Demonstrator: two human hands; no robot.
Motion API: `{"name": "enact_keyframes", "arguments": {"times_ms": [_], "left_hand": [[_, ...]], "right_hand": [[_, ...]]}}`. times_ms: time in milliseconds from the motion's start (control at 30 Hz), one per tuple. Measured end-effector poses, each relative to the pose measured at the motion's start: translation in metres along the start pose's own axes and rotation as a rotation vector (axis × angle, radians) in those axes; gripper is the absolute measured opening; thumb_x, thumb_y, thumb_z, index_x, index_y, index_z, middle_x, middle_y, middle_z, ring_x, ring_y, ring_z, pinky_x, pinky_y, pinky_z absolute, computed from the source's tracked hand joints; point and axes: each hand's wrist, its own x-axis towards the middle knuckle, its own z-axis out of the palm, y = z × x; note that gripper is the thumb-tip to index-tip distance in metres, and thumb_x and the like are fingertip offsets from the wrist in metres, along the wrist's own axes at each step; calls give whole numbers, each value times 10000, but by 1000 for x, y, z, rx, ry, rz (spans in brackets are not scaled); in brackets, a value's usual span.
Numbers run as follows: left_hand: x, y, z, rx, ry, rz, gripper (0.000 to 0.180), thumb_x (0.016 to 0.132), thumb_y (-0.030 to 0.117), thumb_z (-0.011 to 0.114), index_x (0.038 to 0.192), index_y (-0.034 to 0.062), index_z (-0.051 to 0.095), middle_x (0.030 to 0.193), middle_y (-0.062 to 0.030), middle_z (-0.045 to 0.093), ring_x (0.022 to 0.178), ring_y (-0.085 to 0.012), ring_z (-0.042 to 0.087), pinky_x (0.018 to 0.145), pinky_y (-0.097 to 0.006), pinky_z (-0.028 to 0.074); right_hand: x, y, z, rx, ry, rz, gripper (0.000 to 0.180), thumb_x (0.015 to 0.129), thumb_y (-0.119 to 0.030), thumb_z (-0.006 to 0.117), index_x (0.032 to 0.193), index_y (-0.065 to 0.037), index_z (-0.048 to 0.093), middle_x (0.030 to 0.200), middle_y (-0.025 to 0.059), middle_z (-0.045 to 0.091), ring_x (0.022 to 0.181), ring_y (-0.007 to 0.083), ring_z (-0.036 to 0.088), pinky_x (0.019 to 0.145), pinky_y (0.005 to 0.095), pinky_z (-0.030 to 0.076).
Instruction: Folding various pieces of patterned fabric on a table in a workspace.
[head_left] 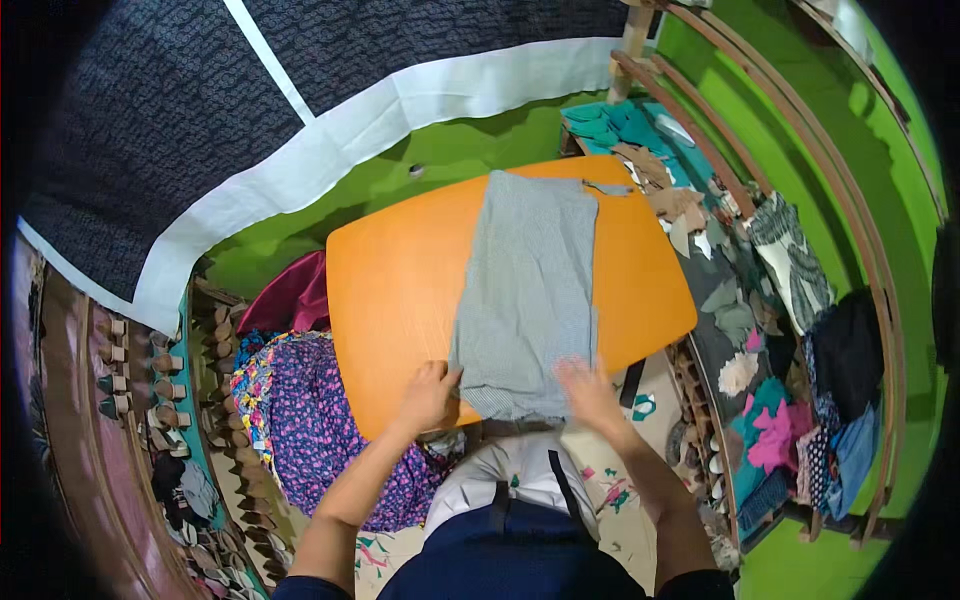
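A grey, finely patterned cloth (525, 290) lies lengthwise over an orange tabletop (395, 270), its near end reaching the table's front edge. At the cloth's near left corner, my left hand (432, 395) has its fingers bent together on the edge. My right hand (588, 392) rests near the opposite corner, fingers stretched out over the fabric and slightly smeared by motion. A small grey scrap (608, 188) lies by the cloth's far right corner.
A purple floral fabric bundle (310, 410) sits left of the table, with magenta cloth (290, 295) behind it. On the right, a shelf holds teal pieces (615, 128), pink pieces (772, 435) and other scraps. Shoe-shaped forms (235, 420) line the left rack. Cuttings (615, 490) litter the floor.
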Motion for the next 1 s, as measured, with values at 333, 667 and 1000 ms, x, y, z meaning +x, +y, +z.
{"name": "enact_keyframes", "arguments": {"times_ms": [333, 667, 1000], "left_hand": [[10, -4, -2, 124, 46, 309, 493, 785, 229, 522, 1248, 119, 395, 1314, -82, 357, 1188, -253, 353, 969, -393, 286], [-2, -1, 14, 35, -58, 236, 453, 781, 161, 484, 1227, 115, 426, 1276, -76, 426, 1186, -201, 388, 985, -386, 284], [9, 23, -40, -199, 18, 222, 307, 719, 155, 542, 1020, 107, 580, 907, -104, 615, 799, -267, 588, 721, -369, 454]], "right_hand": [[-33, 3, -30, 235, 61, 81, 569, 705, -166, 563, 1242, -267, 404, 1338, 93, 303, 1246, 259, 261, 955, 575, 226], [-20, -27, -5, 251, 272, -117, 425, 797, -159, 416, 1204, -280, 440, 1208, 21, 475, 1113, 192, 451, 942, 523, 281], [-5, -23, -36, 772, 296, 6, 340, 593, -31, 564, 930, -71, 584, 959, 37, 601, 892, 217, 552, 892, 371, 382]]}}
